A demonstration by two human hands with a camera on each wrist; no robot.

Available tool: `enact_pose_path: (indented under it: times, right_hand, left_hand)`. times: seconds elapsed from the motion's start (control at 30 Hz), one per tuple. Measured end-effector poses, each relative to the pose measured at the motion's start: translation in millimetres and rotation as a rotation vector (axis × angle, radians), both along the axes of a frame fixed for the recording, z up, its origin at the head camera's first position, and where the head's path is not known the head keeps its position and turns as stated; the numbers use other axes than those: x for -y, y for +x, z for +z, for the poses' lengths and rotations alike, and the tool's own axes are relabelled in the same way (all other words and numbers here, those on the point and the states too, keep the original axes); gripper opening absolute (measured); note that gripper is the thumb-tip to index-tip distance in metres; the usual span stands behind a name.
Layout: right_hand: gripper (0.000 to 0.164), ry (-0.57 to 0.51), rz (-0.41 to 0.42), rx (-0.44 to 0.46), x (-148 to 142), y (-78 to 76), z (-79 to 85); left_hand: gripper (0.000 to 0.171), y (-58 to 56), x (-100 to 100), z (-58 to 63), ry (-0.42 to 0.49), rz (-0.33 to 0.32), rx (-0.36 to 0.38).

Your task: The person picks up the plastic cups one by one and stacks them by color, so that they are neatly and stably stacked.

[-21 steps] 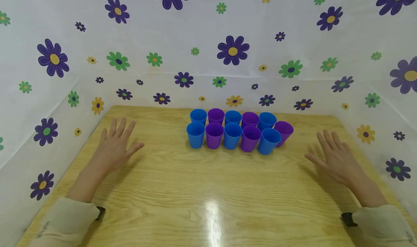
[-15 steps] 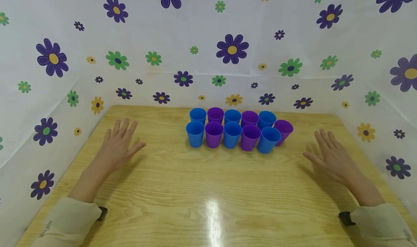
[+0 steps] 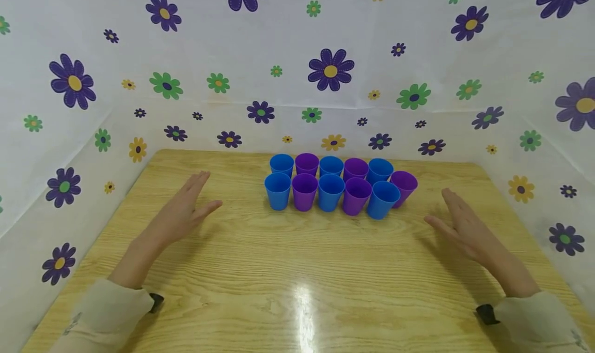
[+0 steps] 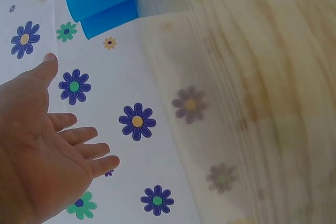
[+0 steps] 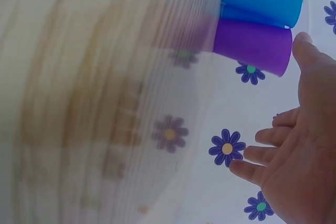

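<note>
We see a block of cups (image 3: 331, 196) standing mouth up on a pale wood-grained table (image 3: 241, 275), all close together. Its front row (image 3: 304, 198) runs blue, purple, blue, purple, blue from left to right. The back row (image 3: 307, 163) repeats that order and is partly hidden by the front one. One more purple cup (image 3: 405, 190) stands at the block's right end, beside the last blue cups and leaning outward in our view.

To the left of the block, well apart from it, we find a person's left hand (image 3: 180, 216). Its fingers are extended and its thumb is spread away from them; it holds nothing. To the right of the block, the right hand (image 3: 467, 234) mirrors it, fingers straight, thumb held out, grasping nothing. The purple end cup is the nearest to it, with a gap between them.

Nearer to us than the block, two light beige sleeves (image 3: 109, 311) reach in, a small black object (image 3: 487, 314) showing at each cuff. A streak of glare (image 3: 304, 311) crosses the wood in front of the block. Behind it hangs white cloth (image 3: 260, 43) printed with purple, green and yellow flowers.
</note>
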State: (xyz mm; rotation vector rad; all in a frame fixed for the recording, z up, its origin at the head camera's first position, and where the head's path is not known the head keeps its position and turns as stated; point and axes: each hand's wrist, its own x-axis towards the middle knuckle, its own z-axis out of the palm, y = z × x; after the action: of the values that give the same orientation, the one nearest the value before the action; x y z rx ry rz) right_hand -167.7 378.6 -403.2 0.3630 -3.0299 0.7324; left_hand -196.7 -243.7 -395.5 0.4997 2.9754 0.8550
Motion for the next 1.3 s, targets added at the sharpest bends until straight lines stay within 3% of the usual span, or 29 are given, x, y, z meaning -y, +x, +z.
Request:
enact_pose_path:
  times: [0.23,0.47,0.7,0.93,1.3]
  right_hand:
    - [0.085,-0.054,-0.030,-0.023,17,3.8,4.1]
    - [0.073,-0.133,-0.090,-0.126,34,8.5,5.3]
    - [0.065,-0.243,-0.135,-0.202,53,9.3,4.5]
    - [0.056,-0.365,-0.151,-0.248,68,7.7,-1.1]
    - [0.050,-0.438,-0.186,-0.259,92,5.0,-6.8]
  left_hand:
    - [0.083,0.1,-19,4.6,0.105,-0.001,0.010]
    - [0.075,3.2,-40,10.3,0.196,-0.010,0.016]
    - [0.067,-0.1,-59,4.3,0.338,0.003,-0.009]
    - [0.066,-3.7,-80,1.4,0.483,0.061,0.030]
    - [0.074,-13.6,-109,-5.2,0.560,0.081,0.096]
